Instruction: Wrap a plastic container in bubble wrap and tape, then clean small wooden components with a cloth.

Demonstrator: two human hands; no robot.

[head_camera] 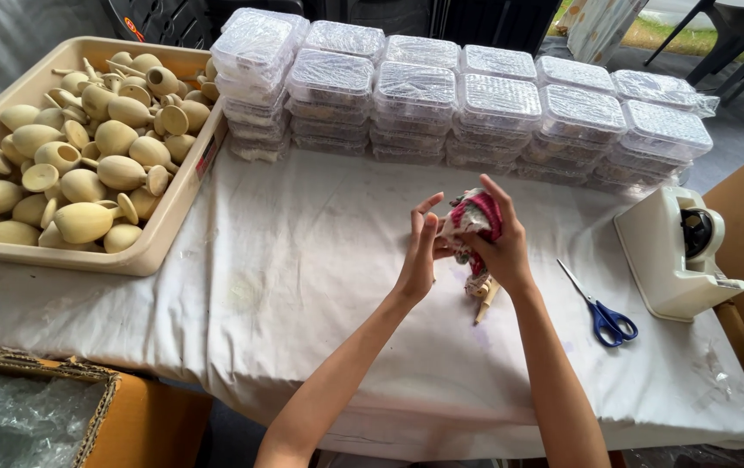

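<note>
At the far left I saw a beige tray [164, 232] heaped with pale wooden tops [86, 165], standing on the counter [303, 286] under its white cloth; below it, off the counter's near edge, sat a cardboard box [99, 407] holding clear plastic film. Behind, along the far edge, ran stacks of clear plastic containers [493, 104]. Near the middle, my left hand [418, 256] was raised with its fingers [428, 208] spread and resting against a wooden top wrapped in red-and-white cloth [474, 217], held above the counter. My right hand [498, 243] had its fingers curled round that bundle, the wooden stem poking out below. To the right lay blue-handled scissors [601, 312], and beyond them a white tape dispenser [675, 251].
</note>
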